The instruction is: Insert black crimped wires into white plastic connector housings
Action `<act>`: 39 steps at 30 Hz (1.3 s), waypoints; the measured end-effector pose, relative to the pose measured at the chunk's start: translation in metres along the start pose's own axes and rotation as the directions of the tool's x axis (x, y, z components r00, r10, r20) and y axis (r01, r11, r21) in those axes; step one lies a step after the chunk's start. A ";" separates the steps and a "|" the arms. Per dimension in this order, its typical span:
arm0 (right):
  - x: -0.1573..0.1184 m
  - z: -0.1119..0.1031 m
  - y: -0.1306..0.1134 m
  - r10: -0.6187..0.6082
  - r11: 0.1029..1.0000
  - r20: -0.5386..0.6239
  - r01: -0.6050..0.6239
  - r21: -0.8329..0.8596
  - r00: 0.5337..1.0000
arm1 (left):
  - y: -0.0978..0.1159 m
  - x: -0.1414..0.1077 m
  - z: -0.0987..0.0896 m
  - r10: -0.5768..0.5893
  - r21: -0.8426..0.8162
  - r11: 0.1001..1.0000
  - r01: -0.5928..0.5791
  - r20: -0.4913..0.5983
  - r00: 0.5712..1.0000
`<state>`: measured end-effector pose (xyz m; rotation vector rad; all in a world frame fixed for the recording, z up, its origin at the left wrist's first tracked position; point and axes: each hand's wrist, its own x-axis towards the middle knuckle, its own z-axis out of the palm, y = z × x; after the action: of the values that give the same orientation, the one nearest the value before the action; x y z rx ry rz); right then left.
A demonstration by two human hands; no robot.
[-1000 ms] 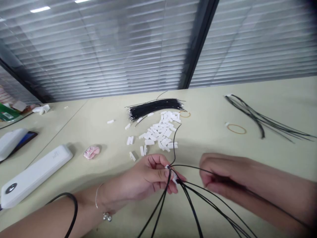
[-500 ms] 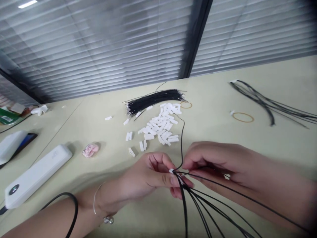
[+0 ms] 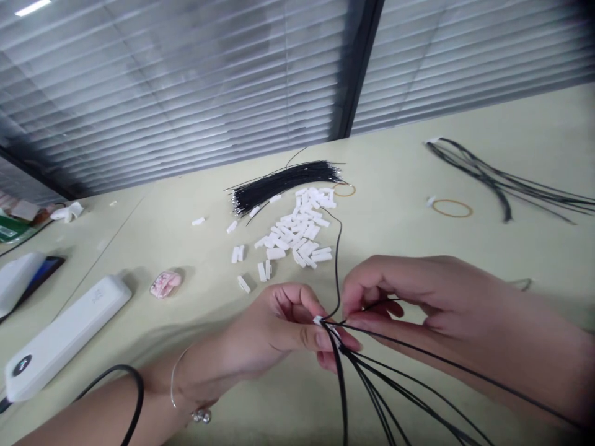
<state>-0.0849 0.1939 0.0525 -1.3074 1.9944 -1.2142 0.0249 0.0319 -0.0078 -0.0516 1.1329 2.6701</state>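
Note:
My left hand pinches a small white connector housing between thumb and fingers, most of it covered by them. Several thin black wires fan out from the housing toward the lower right, and one curls up toward the table's far side. Close by on the right, my right hand is closed on one black wire, thumb against fingers. That wire's near end meets the housing; whether it is inside cannot be made out.
A pile of white housings lies ahead, with a bundle of black wires behind it. Wired pieces and a rubber band lie right. On the left are a white power bank and a pink item.
The right hand's wire end has come closer to the housing, and its fingers have shifted slightly. The left hand keeps its pinch. The whole view has moved a little.

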 end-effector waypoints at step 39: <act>-0.006 0.002 0.002 -0.249 0.967 -0.172 0.235 -0.100 0.953 | 0.003 -0.002 0.002 -0.019 -0.013 1.000 0.019 0.000 1.000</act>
<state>-0.0816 0.1990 0.0496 -1.5678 2.0717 -1.4273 0.0266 0.0308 -0.0040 -0.0646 1.1103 2.6609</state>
